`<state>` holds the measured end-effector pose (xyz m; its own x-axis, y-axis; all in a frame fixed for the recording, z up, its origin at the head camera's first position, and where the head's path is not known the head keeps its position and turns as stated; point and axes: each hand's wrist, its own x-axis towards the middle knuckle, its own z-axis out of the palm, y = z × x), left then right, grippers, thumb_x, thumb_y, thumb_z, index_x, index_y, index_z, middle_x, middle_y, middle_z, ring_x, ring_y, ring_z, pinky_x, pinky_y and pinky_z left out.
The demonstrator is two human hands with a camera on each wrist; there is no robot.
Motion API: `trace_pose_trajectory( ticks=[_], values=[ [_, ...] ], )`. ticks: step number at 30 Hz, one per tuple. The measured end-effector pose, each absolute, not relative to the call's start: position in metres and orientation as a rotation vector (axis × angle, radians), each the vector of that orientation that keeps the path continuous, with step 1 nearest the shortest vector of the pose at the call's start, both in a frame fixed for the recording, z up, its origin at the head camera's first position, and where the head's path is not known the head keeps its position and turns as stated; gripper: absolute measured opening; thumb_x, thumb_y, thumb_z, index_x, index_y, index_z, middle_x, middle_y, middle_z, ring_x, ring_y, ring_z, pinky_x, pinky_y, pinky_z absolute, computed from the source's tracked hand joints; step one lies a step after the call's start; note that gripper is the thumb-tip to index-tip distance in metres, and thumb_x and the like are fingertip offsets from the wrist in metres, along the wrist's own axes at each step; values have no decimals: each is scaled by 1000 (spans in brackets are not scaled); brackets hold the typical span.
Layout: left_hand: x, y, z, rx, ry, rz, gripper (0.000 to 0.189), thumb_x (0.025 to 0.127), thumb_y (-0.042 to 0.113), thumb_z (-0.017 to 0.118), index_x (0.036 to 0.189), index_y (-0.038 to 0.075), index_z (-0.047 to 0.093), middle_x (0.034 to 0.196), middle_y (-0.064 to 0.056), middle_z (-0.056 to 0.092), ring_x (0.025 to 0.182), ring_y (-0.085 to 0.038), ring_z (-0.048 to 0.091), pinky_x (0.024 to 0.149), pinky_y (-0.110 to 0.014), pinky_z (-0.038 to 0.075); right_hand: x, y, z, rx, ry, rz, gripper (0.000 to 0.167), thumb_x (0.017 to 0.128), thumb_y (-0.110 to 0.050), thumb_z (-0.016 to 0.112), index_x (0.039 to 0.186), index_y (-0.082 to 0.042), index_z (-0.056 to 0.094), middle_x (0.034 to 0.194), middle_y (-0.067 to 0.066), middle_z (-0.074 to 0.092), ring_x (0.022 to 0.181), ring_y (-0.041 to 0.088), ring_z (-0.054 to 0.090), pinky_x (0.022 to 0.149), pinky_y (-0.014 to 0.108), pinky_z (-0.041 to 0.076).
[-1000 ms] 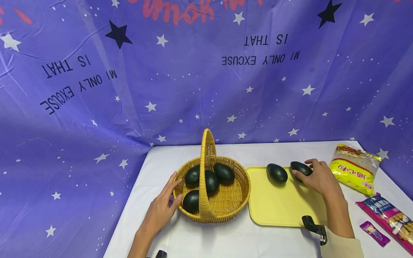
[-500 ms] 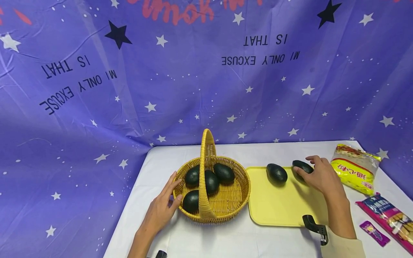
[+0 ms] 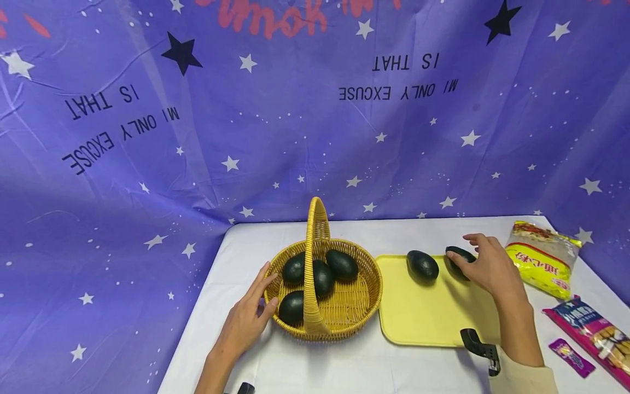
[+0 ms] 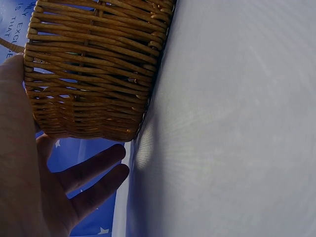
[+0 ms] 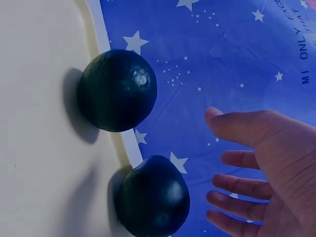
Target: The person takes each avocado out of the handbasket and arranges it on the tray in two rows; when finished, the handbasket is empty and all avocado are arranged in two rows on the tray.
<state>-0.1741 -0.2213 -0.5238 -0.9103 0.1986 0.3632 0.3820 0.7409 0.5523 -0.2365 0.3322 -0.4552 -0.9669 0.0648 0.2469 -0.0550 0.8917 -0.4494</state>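
Note:
My left hand point(image 3: 245, 317) touches the left rim of a yellow wicker basket point(image 3: 351, 320). In the left wrist view its fingers are extended and spread against and below the basket's woven side point(image 4: 94, 74). Dark green avocados, several of them, lie in the basket, among them one avocado point(image 3: 342, 265) right of the handle. My right hand point(image 3: 492, 268) is over the right avocado point(image 3: 458, 267) on a yellow tray point(image 3: 418, 323). In the right wrist view the right hand point(image 5: 271, 173) has loose fingers, apart from both avocados. Left of it lies another avocado point(image 3: 422, 267).
A yellow food bag point(image 3: 541, 262) stands at the back right. In front of it lie a pink and blue snack packet point(image 3: 590, 334) and a small purple packet point(image 3: 571, 357). The basket's tall handle point(image 3: 311, 262) arches upward. A purple star-patterned cloth point(image 3: 295, 126) hangs behind the white table.
My right hand has risen slightly from the right avocado, its fingers now further apart. That avocado has shifted and turned a little. The left hand stays on the basket.

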Motion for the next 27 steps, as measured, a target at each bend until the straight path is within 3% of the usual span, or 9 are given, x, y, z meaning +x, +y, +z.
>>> trace_pose_trajectory(
  ticks=[17,27],
  values=[
    [-174,-221,-523,-460,-2659,-933,58,106,31,66,162,28,50,175,15,31,74,1,51,59,-24,41,-235,308,-449,139,-2696,719,61,97,-32,79,144,3,58,133,32,61,121,51,57,97,69,44],
    [-173,-221,-524,-457,-2657,-929,58,106,31,66,162,27,50,176,14,31,75,1,51,60,-25,42,-240,300,-451,253,-2618,746,57,93,-22,84,139,4,61,125,33,65,107,52,66,92,67,47]
  ],
)
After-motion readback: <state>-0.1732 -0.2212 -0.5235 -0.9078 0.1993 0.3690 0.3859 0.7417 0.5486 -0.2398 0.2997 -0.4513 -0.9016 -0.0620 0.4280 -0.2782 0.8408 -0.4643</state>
